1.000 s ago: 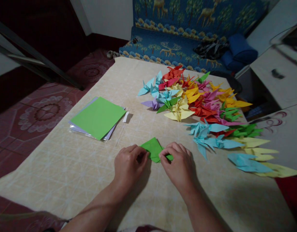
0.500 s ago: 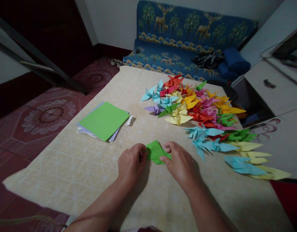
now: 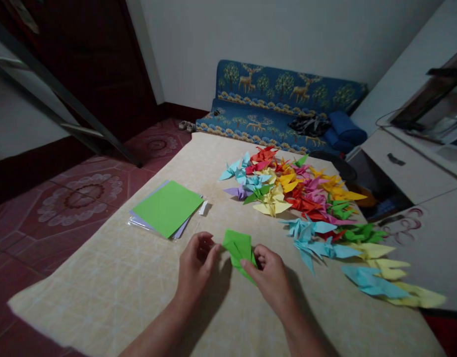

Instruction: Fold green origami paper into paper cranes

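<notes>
A folded piece of green origami paper [image 3: 238, 246] is in my right hand [image 3: 270, 271], gripped at its right edge with the thumb on top and the fingers behind. It is tilted up off the tabletop, and creases and a flap show on its face. Just left of the paper is my left hand [image 3: 198, 263], its fingers curled but apart from the thumb, with nothing visible between them. Its thumb tip is close to the paper's left corner; whether they touch I cannot tell. Ahead on the left lies a stack of square sheets [image 3: 167, 208], green on top with lilac beneath, on clear plastic wrapping.
Many folded paper cranes [image 3: 288, 183] in several colours cover the table's right side. A small white slip [image 3: 203, 208] lies beside the sheets. The table's cloth [image 3: 101, 287] is cream. Beyond stand a blue sofa [image 3: 258, 116], a metal ladder [image 3: 75, 99] and a white cabinet [image 3: 410, 168].
The green paper has been lifted and turned upright from lying near the table. My left hand has let go of its left side and opened. The view has tilted up.
</notes>
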The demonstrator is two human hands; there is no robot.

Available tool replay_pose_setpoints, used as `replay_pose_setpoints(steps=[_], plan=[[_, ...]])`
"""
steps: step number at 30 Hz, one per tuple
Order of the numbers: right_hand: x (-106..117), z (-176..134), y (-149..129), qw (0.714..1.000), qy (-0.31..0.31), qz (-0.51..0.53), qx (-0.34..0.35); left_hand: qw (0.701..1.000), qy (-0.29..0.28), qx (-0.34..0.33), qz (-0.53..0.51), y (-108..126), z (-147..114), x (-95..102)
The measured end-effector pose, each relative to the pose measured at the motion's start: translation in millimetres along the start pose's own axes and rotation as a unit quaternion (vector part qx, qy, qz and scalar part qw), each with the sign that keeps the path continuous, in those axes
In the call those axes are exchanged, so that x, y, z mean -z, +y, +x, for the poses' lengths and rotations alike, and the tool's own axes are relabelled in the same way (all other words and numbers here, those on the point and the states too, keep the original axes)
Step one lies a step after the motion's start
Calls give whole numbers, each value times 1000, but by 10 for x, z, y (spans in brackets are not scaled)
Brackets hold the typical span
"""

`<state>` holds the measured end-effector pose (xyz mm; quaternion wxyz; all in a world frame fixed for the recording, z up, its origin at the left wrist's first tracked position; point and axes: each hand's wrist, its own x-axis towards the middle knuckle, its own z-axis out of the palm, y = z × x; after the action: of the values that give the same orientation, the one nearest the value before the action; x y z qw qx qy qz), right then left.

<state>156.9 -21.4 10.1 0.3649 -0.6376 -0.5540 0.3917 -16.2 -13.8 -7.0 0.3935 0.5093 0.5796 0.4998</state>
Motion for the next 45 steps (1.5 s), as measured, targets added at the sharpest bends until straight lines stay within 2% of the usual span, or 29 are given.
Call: replay_pose_setpoints(steps=[3, 6, 8, 11, 13, 15, 17, 19, 21, 23, 25, 27, 30, 32, 34, 36, 40, 45], plan=[[-147, 28, 68, 989, 11, 145, -25, 989, -14, 60, -136, 67, 19, -25], [-301, 6, 88, 974, 29, 222, -29, 964, -40, 115, -237, 110, 35, -107], [-374, -36, 96, 969, 34, 243, -30, 955, -49, 135, -260, 117, 70, -155], [-367, -106, 119, 972, 7, 236, -5, 960, -51, 124, -246, 126, 196, -149], [-272, -142, 141, 978, 4, 204, 39, 964, -100, 124, -215, 153, 326, -88], [-134, -165, 162, 985, 46, 125, 109, 960, -183, 137, -164, 192, 466, -11], [4, -177, 173, 976, 77, 23, 204, 947, -268, 135, -118, 224, 583, 43], [107, -186, 172, 957, 43, -76, 275, 928, -341, 133, -75, 230, 652, 53], [165, -199, 167, 938, -16, -161, 307, 906, -402, 128, -41, 209, 672, 26], [185, -220, 168, 922, -54, -208, 323, 894, -433, 114, -24, 179, 655, -17], [184, -246, 181, 913, -79, -234, 324, 897, -432, 88, 6, 160, 618, -51], [177, -267, 198, 911, -98, -250, 315, 912, -401, 39, 83, 158, 568, -66], [166, -274, 214, 914, -109, -255, 296, 917, -303, -88, 244, 150, 455, -53], [160, -262, 216, 917, -105, -254, 288, 911, -236, -168, 293, 113, 346, -23], [157, -244, 218, 918, -101, -251, 290, 913, -218, -202, 281, 51, 215, 27], [155, -227, 227, 917, -98, -244, 299, 913, -231, -217, 258, -20, 78, 94], [154, -207, 265, 916, -86, -233, 314, 924, -196, -240, 223, -110, -165, 221], [154, -211, 288, 914, -76, -241, 318, 922, -164, -272, 221, -104, -312, 243]])
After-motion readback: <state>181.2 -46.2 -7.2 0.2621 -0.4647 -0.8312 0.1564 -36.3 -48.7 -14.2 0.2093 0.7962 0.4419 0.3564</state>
